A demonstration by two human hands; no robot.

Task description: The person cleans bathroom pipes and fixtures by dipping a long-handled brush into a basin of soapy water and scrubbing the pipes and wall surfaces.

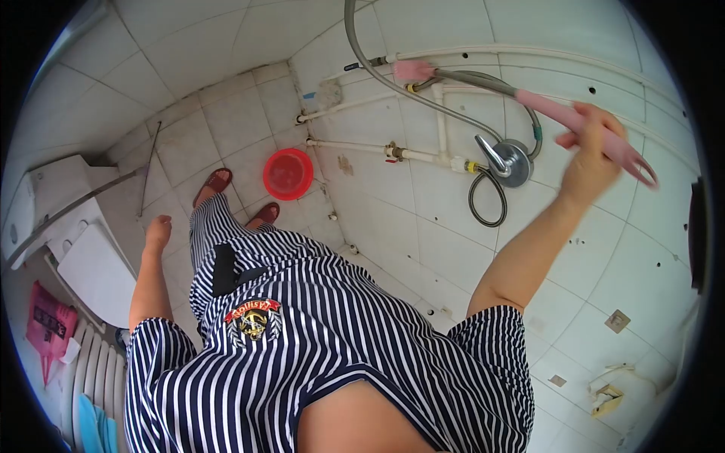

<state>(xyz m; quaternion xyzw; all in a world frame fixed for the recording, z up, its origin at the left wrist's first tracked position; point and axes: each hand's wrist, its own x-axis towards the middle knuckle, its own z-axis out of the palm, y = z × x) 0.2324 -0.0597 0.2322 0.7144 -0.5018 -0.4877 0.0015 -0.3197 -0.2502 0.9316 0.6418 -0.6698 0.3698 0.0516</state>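
My right hand (594,155) grips the pink handle of a long-handled brush (551,111). The grey shaft runs left across the tiled wall, and the pink bristle head (412,71) is at the upper wall pipe; whether it touches is unclear. Below the shaft is a chrome shower mixer (510,162) with a lever and a grey hose (442,113). My left hand (158,232) hangs at my side, its fingers curled with nothing visible in them. A red basin (266,175), apparently with water inside, stands on the floor beside my feet.
A white toilet (102,272) stands at left, with a thin rod (149,170) near it. Pipes with a brass valve (392,152) run along the wall. A pink bag (50,321) hangs by a white ribbed radiator-like object (98,370) and a blue cloth (94,423).
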